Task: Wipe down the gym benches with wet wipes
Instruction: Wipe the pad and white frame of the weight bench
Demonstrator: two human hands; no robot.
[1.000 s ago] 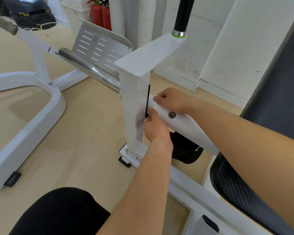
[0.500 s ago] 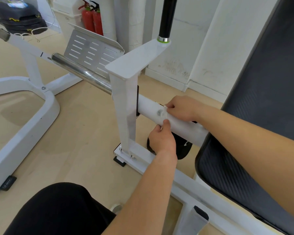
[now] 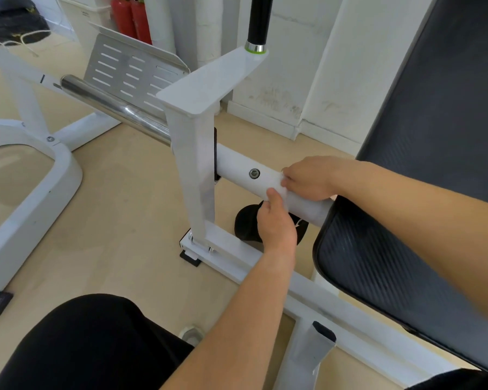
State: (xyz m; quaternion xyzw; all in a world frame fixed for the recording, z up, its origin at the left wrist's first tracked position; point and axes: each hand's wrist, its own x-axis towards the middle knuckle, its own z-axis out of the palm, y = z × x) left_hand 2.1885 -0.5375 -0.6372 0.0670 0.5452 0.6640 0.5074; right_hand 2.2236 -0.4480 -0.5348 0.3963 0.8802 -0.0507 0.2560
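Observation:
A white wet wipe [image 3: 283, 192] is wrapped round the white horizontal tube [image 3: 243, 171] of the bench frame, just right of a bolt [image 3: 254, 173]. My left hand [image 3: 276, 223] grips the tube and wipe from below, thumb on the front. From above, my right hand [image 3: 307, 175] curls its fingers over the wipe. The tube runs from the white upright post [image 3: 193, 175] to the black padded bench back [image 3: 392, 263] at the right.
A chrome bar [image 3: 116, 108] and a slotted metal plate [image 3: 133, 71] lie beyond the post. White frame rails [image 3: 26, 198] cross the wooden floor at left. A dark object [image 3: 247, 223] sits under the tube. Red extinguishers [image 3: 130, 15] stand by the wall.
Both hands have slid the wipe along the tube to the right, away from the upright post toward the black pad, uncovering the bolt.

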